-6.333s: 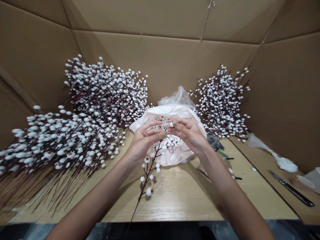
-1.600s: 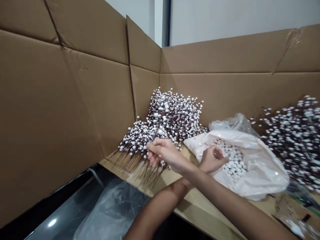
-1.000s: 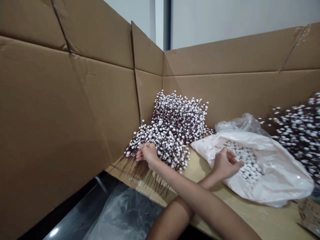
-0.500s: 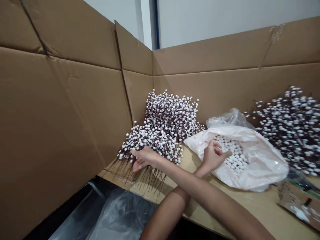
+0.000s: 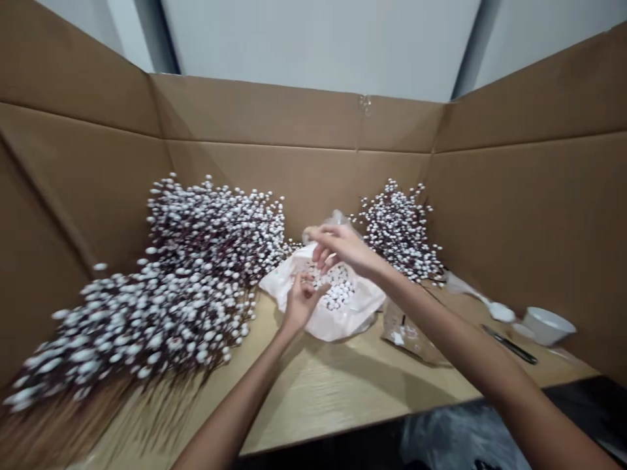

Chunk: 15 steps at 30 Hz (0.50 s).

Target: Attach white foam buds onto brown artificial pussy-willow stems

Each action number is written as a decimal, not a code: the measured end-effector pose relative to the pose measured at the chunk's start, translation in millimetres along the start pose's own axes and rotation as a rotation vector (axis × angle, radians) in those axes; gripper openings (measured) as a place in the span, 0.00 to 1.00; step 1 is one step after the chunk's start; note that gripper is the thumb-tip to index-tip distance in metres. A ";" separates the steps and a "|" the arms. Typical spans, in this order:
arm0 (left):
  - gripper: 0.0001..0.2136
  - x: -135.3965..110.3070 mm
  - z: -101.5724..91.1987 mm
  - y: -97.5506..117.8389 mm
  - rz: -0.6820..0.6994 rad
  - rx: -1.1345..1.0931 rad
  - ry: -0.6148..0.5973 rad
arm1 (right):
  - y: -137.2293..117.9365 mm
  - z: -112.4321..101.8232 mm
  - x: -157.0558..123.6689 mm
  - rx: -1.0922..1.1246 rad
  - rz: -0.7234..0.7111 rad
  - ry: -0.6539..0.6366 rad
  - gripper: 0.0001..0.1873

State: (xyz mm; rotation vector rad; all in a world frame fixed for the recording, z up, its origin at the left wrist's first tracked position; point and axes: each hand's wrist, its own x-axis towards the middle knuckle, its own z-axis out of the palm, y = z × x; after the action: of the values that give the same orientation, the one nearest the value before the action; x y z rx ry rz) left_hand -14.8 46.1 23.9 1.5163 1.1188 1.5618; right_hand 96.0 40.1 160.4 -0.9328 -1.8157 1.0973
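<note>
My left hand (image 5: 301,300) is over the near left side of a white plastic bag (image 5: 333,326), its fingers half curled and the thumb apart from them. I see nothing held in it. Just above and right of it, my right hand (image 5: 343,248) hovers over the bag, open, with fingers stretched forward and nothing visible in them. Inside the bag's mouth lie many small white balls (image 5: 339,290), partly covered by the hands. To the left, a large heap of white berry stems (image 5: 176,313) with brown stalks rests on the table.
Another bunch of white berry stems (image 5: 396,228) leans at the back right. On the right lie a brown packet (image 5: 409,333), a white spoon (image 5: 500,312), a white cup (image 5: 548,325) and a dark pen-like tool (image 5: 509,344). Cardboard walls (image 5: 274,170) enclose the table (image 5: 333,391).
My right hand has moved from the left berry stems to above the bag, so my arms are uncrossed. My left hand stays at the bag. The view has swung right.
</note>
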 end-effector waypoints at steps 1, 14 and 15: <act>0.13 -1.0 -0.1 -0.4 0.015 0.030 0.002 | 5.5 -26.0 3.7 -0.060 0.020 0.146 0.14; 0.10 -9.5 2.0 -17.7 0.688 0.816 0.015 | 150.3 -199.7 31.7 -0.598 0.324 0.537 0.10; 0.09 -9.0 1.7 -17.2 0.740 0.830 0.028 | 154.8 -200.6 35.0 -0.617 0.309 0.556 0.09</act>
State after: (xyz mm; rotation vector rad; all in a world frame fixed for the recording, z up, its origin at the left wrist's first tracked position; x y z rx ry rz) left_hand -13.8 45.0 4.5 2.7019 1.4054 1.6355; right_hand 289.5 190.9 87.9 -1.7286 -1.5707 0.3534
